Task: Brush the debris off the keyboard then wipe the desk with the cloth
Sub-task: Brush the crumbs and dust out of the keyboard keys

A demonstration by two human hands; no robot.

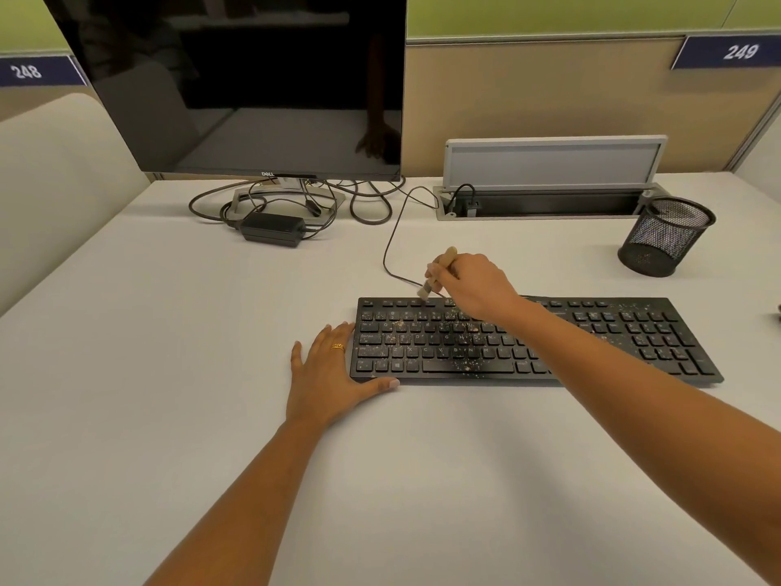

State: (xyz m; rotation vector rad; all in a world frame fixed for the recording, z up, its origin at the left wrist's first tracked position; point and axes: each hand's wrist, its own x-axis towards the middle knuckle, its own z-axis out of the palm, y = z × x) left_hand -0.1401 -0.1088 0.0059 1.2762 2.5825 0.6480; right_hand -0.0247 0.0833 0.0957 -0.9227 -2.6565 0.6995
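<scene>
**Sweeping at the far edge**

The right hand (469,285) reaches forward, gripping a small wooden-handled brush (439,270), its bristles at the far edge of the flat black keyboard (591,340). The left hand (329,374) lies flat on the white surface (169,332), against the keyboard's left end. The black monitor (253,78) reads "DELL".

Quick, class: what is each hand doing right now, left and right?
Left hand: open, flat on the desk at the keyboard's left end.
Right hand: grips the brush over the keyboard's top row.

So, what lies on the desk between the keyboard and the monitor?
Head view: bare desk, a thin cable and a black power adapter with tangled cords.
</scene>
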